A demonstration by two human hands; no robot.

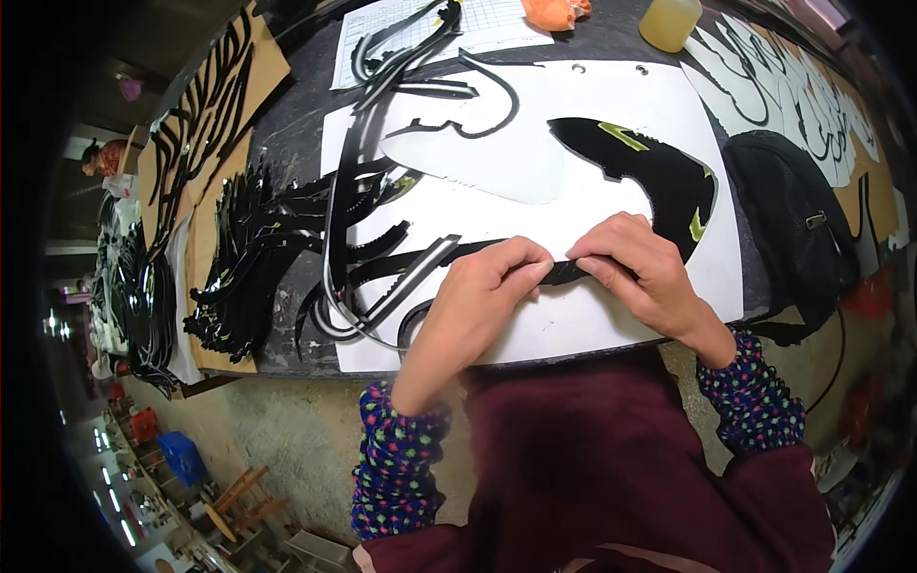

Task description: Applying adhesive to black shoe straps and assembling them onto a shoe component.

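Note:
My left hand and my right hand meet over a white sheet at the table's near edge. Both pinch a narrow black strip between thumbs and fingertips. The strip runs on to the right into a large black cut piece with yellow-green marks. A curved black-and-white strip lies just left of my left hand. A white blade-shaped cutout rests beyond my hands.
A pile of black curved cut pieces covers the table's left. Cardboard with black shapes lies at far left. A black bag sits right, white cutouts behind it, a yellowish bottle and paper form at back.

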